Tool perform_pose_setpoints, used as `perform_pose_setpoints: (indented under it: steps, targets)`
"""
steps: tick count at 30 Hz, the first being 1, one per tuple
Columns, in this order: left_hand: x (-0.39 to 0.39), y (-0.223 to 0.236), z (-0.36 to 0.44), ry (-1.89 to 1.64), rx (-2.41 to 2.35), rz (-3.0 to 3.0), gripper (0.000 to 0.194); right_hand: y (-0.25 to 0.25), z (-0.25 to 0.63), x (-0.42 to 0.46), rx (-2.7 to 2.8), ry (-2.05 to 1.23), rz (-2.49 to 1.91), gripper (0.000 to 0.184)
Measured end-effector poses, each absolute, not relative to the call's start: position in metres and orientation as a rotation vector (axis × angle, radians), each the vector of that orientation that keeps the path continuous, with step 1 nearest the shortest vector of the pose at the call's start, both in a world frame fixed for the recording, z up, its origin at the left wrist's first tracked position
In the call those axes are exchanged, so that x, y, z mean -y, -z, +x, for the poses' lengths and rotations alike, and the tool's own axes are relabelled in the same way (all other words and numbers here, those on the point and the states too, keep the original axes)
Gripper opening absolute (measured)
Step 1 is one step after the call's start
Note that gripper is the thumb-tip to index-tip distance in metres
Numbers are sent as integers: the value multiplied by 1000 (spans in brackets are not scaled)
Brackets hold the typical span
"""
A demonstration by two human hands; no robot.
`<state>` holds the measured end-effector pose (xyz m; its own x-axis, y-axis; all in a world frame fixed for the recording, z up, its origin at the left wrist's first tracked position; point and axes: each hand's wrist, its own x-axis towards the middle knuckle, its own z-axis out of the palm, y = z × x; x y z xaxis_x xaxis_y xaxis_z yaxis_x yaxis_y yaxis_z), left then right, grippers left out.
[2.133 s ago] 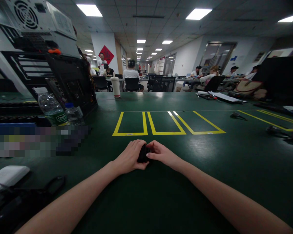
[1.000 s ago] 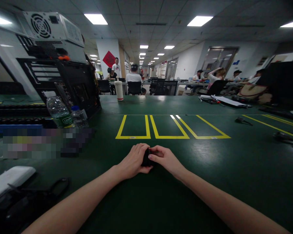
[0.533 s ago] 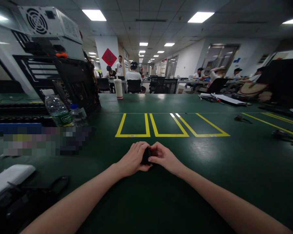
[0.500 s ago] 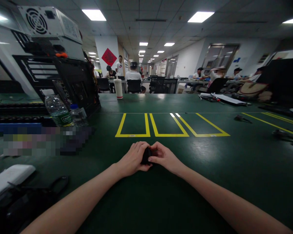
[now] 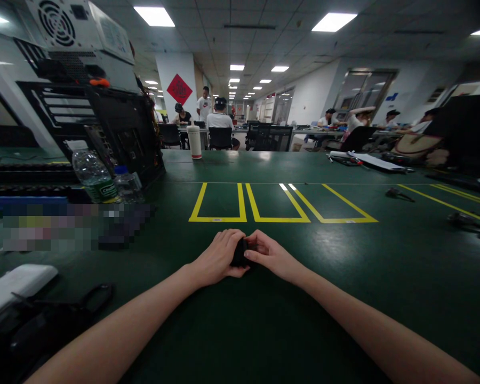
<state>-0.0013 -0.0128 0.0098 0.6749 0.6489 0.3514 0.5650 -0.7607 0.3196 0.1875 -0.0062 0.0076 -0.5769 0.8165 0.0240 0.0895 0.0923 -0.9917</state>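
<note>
I have a small black object (image 5: 239, 256) in the centre of the frame, just below the middle, over the dark green surface (image 5: 240, 330). My left hand (image 5: 218, 256) is curled around it from the left, fingers over the top and thumb below, hiding much of its shape. My right hand (image 5: 271, 256) pinches its right edge between thumb and bent fingertips; how firmly, I cannot tell.

Just above both hands in the frame I see yellow tape outlines (image 5: 218, 220) on the surface. Beyond them, at upper centre, a white cup (image 5: 194, 143) stands upright.

On the left I have a clear bottle (image 5: 94, 173) with a green label, a blue-capped bottle (image 5: 127, 186) beside it, and a black computer case (image 5: 122, 133) behind. At lower left lie a white item (image 5: 22, 281) and a black looped item (image 5: 48, 325), too dark for me to make out.

Papers (image 5: 382, 161) lie at the right, well apart from my hands.
</note>
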Motion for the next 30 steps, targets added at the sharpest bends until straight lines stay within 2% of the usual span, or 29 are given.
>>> perform_pose_setpoints:
  steps: [5,11,18,21,25,30]
  targets:
    - [12,-9,0,-679,-1004,2697,56,-3,188,3,1771,-1582,-792,28]
    - [12,-9,-1,-674,-993,2715,57,3,184,1,1745,-1441,-875,21]
    - [12,-8,-1,-684,-985,2712,59,-3,186,2,1759,-1543,-936,24]
    - [12,-8,-1,-684,-989,2711,58,-7,188,2,1790,-1607,-836,22]
    - [12,-8,-1,-689,-988,2704,57,-9,190,2,1799,-1661,-742,30]
    - [11,-6,-1,-705,-987,2696,58,-3,188,1,1763,-1547,-843,19]
